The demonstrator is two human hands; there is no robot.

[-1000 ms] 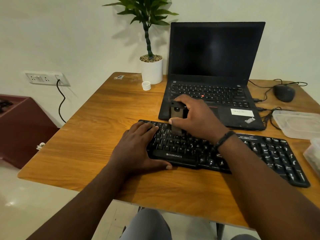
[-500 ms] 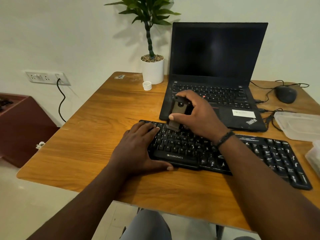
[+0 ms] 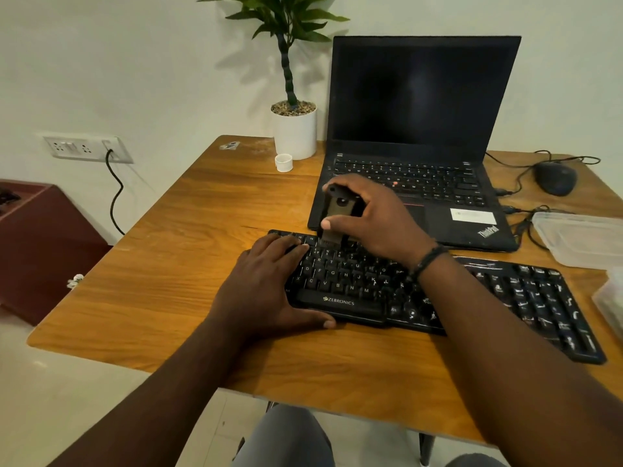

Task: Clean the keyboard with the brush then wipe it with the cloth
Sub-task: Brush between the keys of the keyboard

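Bare wooden table (image 3: 188,264) lies open across the frame's left. The laptop (image 3: 414,156) crowds just behind the keyboard (image 3: 438,298); plastic containers (image 3: 580,237) and cables (image 3: 526,217) block the right edge.

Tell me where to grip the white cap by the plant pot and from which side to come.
Pinch the white cap across its round side wall, coming straight down from above. It stands alone on the table, small and low. The plant pot stands just behind and to its right, so fingers probably fit best on its left and front.
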